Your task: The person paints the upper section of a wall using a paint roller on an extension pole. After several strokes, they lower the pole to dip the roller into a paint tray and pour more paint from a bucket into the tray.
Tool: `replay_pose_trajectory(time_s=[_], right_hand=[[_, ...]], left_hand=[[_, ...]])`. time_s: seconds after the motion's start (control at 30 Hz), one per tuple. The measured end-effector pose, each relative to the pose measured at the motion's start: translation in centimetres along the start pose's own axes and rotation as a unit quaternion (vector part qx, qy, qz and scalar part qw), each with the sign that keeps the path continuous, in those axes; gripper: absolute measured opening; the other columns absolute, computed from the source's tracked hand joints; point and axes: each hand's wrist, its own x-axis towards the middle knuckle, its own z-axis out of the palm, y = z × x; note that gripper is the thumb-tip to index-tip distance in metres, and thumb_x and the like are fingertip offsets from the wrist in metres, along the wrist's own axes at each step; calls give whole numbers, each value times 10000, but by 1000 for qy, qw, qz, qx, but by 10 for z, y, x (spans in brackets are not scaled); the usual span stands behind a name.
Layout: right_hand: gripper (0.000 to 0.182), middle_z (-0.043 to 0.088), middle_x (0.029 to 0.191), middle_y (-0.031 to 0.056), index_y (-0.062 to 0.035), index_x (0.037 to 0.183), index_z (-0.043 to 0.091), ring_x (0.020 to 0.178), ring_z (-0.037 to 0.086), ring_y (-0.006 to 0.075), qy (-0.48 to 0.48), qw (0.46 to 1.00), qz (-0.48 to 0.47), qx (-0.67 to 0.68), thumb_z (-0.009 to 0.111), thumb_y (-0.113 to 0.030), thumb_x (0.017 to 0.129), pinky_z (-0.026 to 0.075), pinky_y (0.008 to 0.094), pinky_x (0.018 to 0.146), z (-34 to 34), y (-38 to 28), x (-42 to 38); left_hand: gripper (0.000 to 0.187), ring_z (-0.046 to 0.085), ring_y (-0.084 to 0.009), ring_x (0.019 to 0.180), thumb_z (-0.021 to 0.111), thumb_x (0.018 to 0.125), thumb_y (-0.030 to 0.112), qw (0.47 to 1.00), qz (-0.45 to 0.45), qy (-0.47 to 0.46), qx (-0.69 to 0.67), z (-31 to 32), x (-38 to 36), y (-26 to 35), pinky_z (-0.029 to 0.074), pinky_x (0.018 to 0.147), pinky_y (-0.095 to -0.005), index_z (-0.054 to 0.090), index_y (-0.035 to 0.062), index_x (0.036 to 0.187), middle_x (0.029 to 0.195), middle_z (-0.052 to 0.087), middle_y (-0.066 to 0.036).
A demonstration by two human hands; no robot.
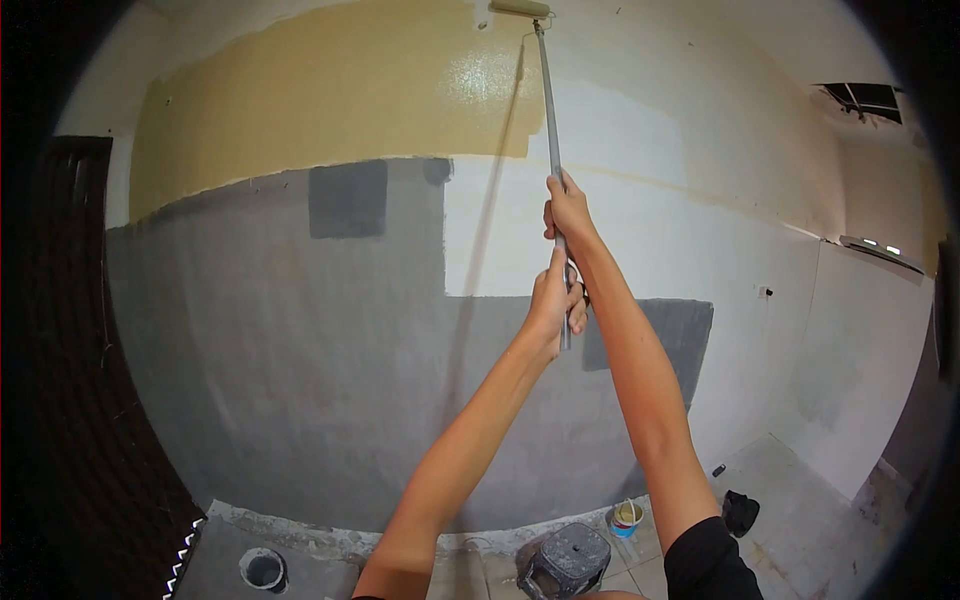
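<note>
Both my hands grip the long grey pole of a paint roller (548,105). My right hand (567,208) is wrapped round it higher up, and my left hand (552,300) closes on it just below, near its bottom end. At the top of the pole, the yellowish roller head (520,8) is at the upper wall, partly cut by the frame edge. Beside it lies a band of yellow paint (330,85), with a wet shine near the roller. To the right the wall (640,120) is white.
Grey paint (280,350) covers the lower wall. On the floor stand a dark plastic stool (575,555), a small paint can (626,516) and a bucket (262,568). A black object (740,512) lies farther right. A dark door (85,300) is at left, a white partition (850,370) at right.
</note>
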Motion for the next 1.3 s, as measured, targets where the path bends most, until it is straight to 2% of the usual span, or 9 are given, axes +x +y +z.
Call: replay_pose_trajectory(time_s=[0.13, 0.23, 0.6, 0.73, 0.8, 0.87, 0.97, 1.17, 1.3], right_hand=[[557, 458, 528, 15, -54, 1566, 363, 378, 435, 149, 16, 999, -2, -35, 464, -265, 1061, 405, 334, 395, 1, 9, -13], [516, 408, 493, -4, -73, 1544, 383, 367, 375, 121, 54, 997, 17, -46, 446, -293, 1082, 364, 311, 381, 7, 38, -45], [563, 371, 581, -69, -87, 1605, 324, 443, 348, 45, 77, 993, 76, -41, 487, -210, 1080, 313, 255, 409, 10, 198, -256], [555, 381, 639, -78, -69, 1600, 342, 523, 374, 25, 76, 987, 135, -48, 486, -181, 1076, 324, 234, 475, 2, 218, -340], [559, 549, 797, 30, -42, 1590, 346, 664, 511, 104, 71, 983, 142, -92, 493, -210, 1078, 448, 298, 648, -4, 234, -377], [557, 554, 807, 31, -45, 1589, 349, 673, 510, 110, 67, 981, 145, -113, 494, -208, 1077, 454, 304, 658, -8, 248, -407], [554, 397, 666, -72, -81, 1599, 349, 552, 372, 45, 63, 981, 157, -95, 492, -178, 1073, 344, 251, 508, -10, 254, -438], [559, 402, 651, -44, -78, 1600, 340, 555, 385, 57, 49, 974, 189, -116, 493, -192, 1075, 359, 263, 515, -19, 255, -478], [563, 413, 634, -17, -66, 1595, 340, 547, 394, 78, 54, 970, 220, -90, 498, -200, 1071, 365, 280, 516, -16, 232, -488]], left_hand=[[509, 300, -90, 322, 360, 1068, 614, 1000, -18, 11, 6, -8, -5, -10, 288, 306, -253, 390, 147, 867, 488, 258, 67], [530, 288, -100, 326, 344, 1066, 629, 998, -40, 23, 35, -25, -28, -37, 270, 306, -271, 369, 145, 852, 492, 243, 58], [581, 303, -126, 287, 330, 1090, 581, 982, -98, 149, 63, -91, -189, -214, 254, 279, -291, 353, 135, 718, 439, 304, 14], [575, 326, -124, 306, 331, 1104, 542, 957, -162, 224, 89, -97, -254, -272, 258, 293, -302, 424, 105, 741, 482, 355, 2], [562, 330, -117, 325, 340, 1107, 526, 952, -175, 236, 84, -97, -285, -296, 256, 303, -296, 427, 114, 736, 502, 361, 12], [549, 330, -107, 353, 348, 1112, 507, 942, -200, 257, 75, -93, -305, -307, 255, 325, -289, 434, 119, 734, 528, 369, 22], [511, 338, -82, 481, 360, 1129, 438, 926, -225, 295, 72, -89, -332, -328, 276, 436, -276, 465, 114, 749, 608, 388, 40], [503, 343, -65, 573, 339, 1143, 380, 908, -235, 340, 75, -65, -355, -330, 301, 526, -265, 485, 78, 767, 650, 390, 47], [499, 334, -56, 580, 331, 1146, 365, 914, -201, 323, 139, -91, -391, -375, 290, 529, -265, 490, 70, 776, 665, 399, 61]])
